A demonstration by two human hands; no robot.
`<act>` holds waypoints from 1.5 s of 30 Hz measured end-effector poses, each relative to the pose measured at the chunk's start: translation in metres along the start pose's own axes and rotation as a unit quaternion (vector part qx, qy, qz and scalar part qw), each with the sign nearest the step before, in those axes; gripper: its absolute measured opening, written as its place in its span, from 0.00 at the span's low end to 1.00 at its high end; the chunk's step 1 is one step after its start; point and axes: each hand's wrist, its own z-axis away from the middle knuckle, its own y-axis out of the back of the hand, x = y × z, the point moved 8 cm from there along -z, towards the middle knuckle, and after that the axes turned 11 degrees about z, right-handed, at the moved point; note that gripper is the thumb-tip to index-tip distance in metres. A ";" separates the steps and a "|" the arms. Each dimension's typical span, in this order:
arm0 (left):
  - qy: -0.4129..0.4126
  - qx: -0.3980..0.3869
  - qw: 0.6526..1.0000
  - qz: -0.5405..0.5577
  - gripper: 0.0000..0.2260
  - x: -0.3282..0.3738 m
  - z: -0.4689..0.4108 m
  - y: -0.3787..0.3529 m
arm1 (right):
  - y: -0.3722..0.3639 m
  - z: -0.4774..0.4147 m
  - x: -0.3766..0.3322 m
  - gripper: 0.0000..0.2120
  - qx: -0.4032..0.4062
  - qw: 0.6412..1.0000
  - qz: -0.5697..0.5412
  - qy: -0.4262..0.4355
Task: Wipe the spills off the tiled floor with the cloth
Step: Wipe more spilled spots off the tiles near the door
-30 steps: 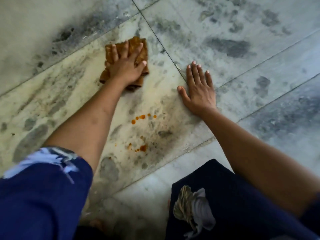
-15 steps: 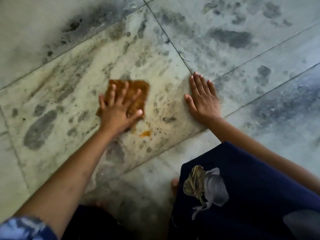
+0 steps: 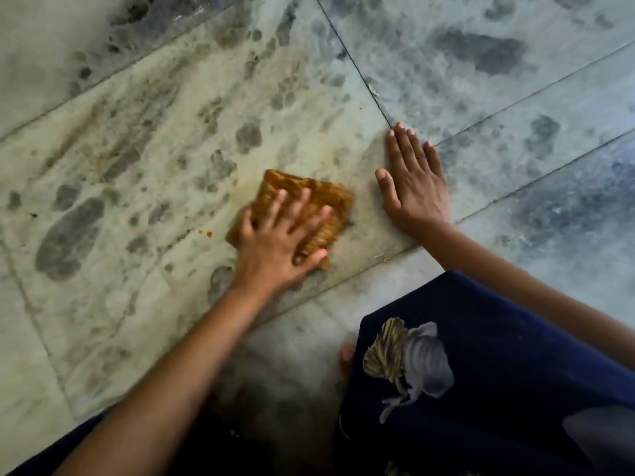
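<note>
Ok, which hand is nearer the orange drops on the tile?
Left. The left hand, pressing the cloth, sits just right of the drops; the right hand lies flat beyond the cloth.

A dark blue garment (image 3: 515, 365) fills the lower right corner. On it is a printed figure (image 3: 412, 369) in grey and gold, and further right a second grey patch (image 3: 598, 438), cut off by the picture's edge. Just beside the garment's left edge a bare toe (image 3: 345, 355) shows, blurred and in shadow

Near half of cloth (image 3: 305, 192) under left hand (image 3: 275, 252)
</note>
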 end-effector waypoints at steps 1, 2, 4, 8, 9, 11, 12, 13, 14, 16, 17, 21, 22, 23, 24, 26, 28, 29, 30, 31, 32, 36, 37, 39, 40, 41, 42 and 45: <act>0.016 0.002 1.000 -0.013 0.29 -0.023 -0.004 0.008 | 0.000 0.001 0.000 0.32 0.002 1.000 0.001 -0.001; 0.049 0.006 0.998 -0.028 0.30 -0.046 -0.015 0.017 | 0.000 0.000 0.000 0.32 0.003 1.000 0.003 -0.001; 0.134 0.023 0.990 -0.026 0.31 -0.080 -0.052 0.034 | 0.000 0.000 -0.001 0.31 0.002 1.000 0.007 -0.002; 0.199 0.046 0.979 0.015 0.31 -0.062 -0.120 0.039 | 0.002 -0.001 0.000 0.32 0.000 1.000 0.011 -0.005; 0.181 0.040 0.983 0.012 0.31 -0.043 -0.125 0.031 | 0.003 -0.001 0.000 0.32 0.004 1.000 0.001 -0.006; 0.120 0.036 0.992 0.004 0.31 0.003 -0.114 0.013 | 0.007 0.000 0.001 0.32 0.013 0.999 -0.043 -0.015; 0.087 0.039 0.995 0.002 0.32 0.026 -0.098 0.003 | 0.008 0.000 0.003 0.32 0.016 0.997 -0.067 -0.021; 0.057 0.044 0.997 0.005 0.32 0.047 -0.077 -0.005 | 0.009 0.000 0.004 0.32 0.018 0.996 -0.078 -0.024; 0.029 0.044 0.999 0.008 0.31 0.065 -0.056 -0.012 | 0.009 0.000 0.004 0.32 0.018 0.996 -0.078 -0.024; -0.008 0.025 1.000 0.013 0.29 0.085 -0.016 -0.021 | 0.007 0.000 0.003 0.33 0.011 0.998 -0.055 -0.010; -0.025 0.008 1.000 0.009 0.29 0.084 -0.004 -0.025 | 0.005 0.001 0.002 0.33 0.005 0.999 -0.041 -0.004; -0.026 -0.013 0.999 -0.029 0.30 0.021 -0.012 -0.013 | 0.001 0.000 0.001 0.33 0.000 1.000 -0.018 -0.007; 0.018 -0.006 1.000 -0.020 0.30 -0.003 -0.026 -0.005 | 0.001 0.000 0.001 0.32 0.000 1.000 -0.016 -0.007; 0.071 0.008 0.997 -0.004 0.31 -0.025 -0.041 0.005 | 0.001 0.000 0.001 0.32 0.000 1.000 -0.017 -0.008; 0.127 0.024 0.991 0.015 0.31 -0.040 -0.055 0.014 | 0.001 0.000 0.000 0.32 0.000 1.000 -0.022 -0.008; 0.211 0.043 0.976 0.036 0.30 -0.047 -0.072 0.022 | 0.002 -0.004 -0.009 0.32 0.003 0.999 -0.043 -0.005; 0.218 0.054 0.974 0.031 0.29 -0.019 -0.071 0.015 | 0.008 -0.011 -0.024 0.33 0.013 0.997 -0.072 0.001; 0.201 0.071 0.977 0.029 0.29 0.002 -0.060 0.009 | 0.012 -0.015 -0.033 0.33 0.019 0.996 -0.085 0.009; 0.185 0.087 0.978 0.030 0.30 0.022 -0.040 0.002 | 0.016 -0.019 -0.047 0.34 0.024 0.995 -0.099 0.020; 0.166 0.095 0.981 0.037 0.30 0.041 -0.016 -0.007 | 0.018 -0.022 -0.057 0.34 0.028 0.993 -0.110 0.027; 0.156 0.098 0.982 0.046 0.28 0.054 0.008 -0.016 | 0.019 -0.025 -0.067 0.34 0.028 0.992 -0.119 0.032; 0.122 0.076 0.988 0.058 0.27 0.048 0.060 -0.029 | 0.000 -0.027 -0.093 0.34 -0.005 0.994 -0.072 0.082; 0.120 0.069 0.989 0.051 0.28 0.036 0.057 -0.026 | -0.005 -0.027 -0.095 0.33 -0.008 0.995 -0.044 0.094; 0.159 0.057 0.985 0.038 0.28 -0.002 0.041 -0.015 | -0.010 -0.028 -0.094 0.31 -0.012 0.995 -0.010 0.102; 0.189 0.055 0.980 0.034 0.28 -0.025 0.029 -0.008 | -0.010 -0.028 -0.092 0.30 -0.012 0.995 -0.001 0.100; 0.220 0.059 0.973 0.030 0.28 -0.050 0.017 0.001 | -0.008 -0.029 -0.091 0.31 -0.010 0.995 0.002 0.098; 0.250 0.064 0.966 0.029 0.28 -0.075 0.009 0.010 | -0.008 -0.029 -0.092 0.31 -0.007 0.995 0.001 0.099; 0.314 0.090 0.944 0.033 0.28 -0.131 0.006 0.032 | -0.005 -0.031 -0.093 0.33 -0.010 0.995 -0.003 0.103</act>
